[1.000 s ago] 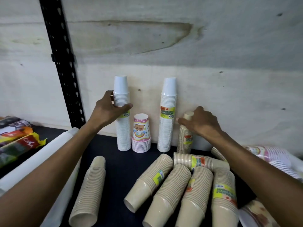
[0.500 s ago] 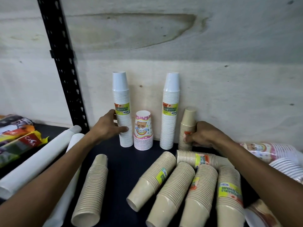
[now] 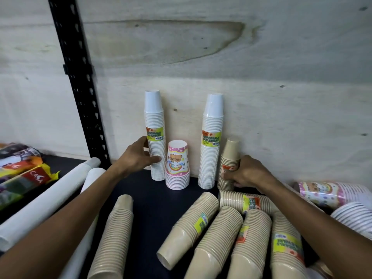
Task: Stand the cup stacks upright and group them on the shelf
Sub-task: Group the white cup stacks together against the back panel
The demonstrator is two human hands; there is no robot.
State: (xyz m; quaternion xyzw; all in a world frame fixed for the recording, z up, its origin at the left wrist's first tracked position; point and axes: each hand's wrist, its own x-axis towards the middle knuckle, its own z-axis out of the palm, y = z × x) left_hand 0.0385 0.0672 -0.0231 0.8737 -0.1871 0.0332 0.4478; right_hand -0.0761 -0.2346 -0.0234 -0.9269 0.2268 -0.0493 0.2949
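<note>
Four stacks stood upright against the plywood back wall (image 3: 261,97) as I watched from my desk, and both hands were busy down at their bases. My read on the left hand (image 3: 138,158): it was curled round the lower part of the left white stack (image 3: 154,135), thumb in front and fingers behind, steadying a tall column that would tip easily. Just beside it sat the short pink birthday stack (image 3: 177,166), then the second white stack (image 3: 211,141), both free of any grip. Over on the right, the right hand (image 3: 247,174) was closed low around the brown upright stack (image 3: 230,164), pressed near the wall, I judged, so it would lean nowhere and sit close to its neighbour. Plenty was left to do: five brown stacks (image 3: 217,236) lay on their sides in front, another brown one (image 3: 116,236) lay apart to the left, and a pink stack (image 3: 326,193) lay toppled at far right. All of it rested on a dark shelf (image 3: 153,208), flat and matte, with a black slotted upright (image 3: 78,81) at the back left, white paper rolls (image 3: 50,200) and coloured packets (image 3: 22,174) beyond it.
</note>
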